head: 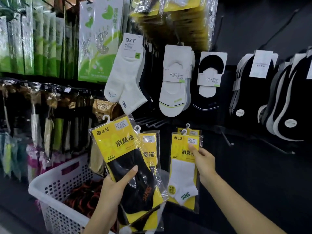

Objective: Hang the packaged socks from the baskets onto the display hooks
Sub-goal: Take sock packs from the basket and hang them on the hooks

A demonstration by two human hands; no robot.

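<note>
My left hand point(116, 184) grips a fanned stack of yellow-carded packs of black socks point(125, 159), thumb across the front pack. My right hand point(203, 162) pinches the yellow card of a pack of white socks point(183, 168) that hangs with another pack behind it on a display hook point(186, 128). Bare metal hooks point(152, 123) stick out of the dark panel just above and between the packs. Low on the left stands a white perforated basket point(55, 184), with dark and red packaged socks inside it.
White ankle socks point(125, 76), white no-show socks point(175, 81) and black socks point(208, 85) hang above. More black socks point(253, 92) hang at right. Green packs point(98, 39) and dark stockings point(42, 107) fill the left racks. Long bare hooks point(228, 141) jut out at right.
</note>
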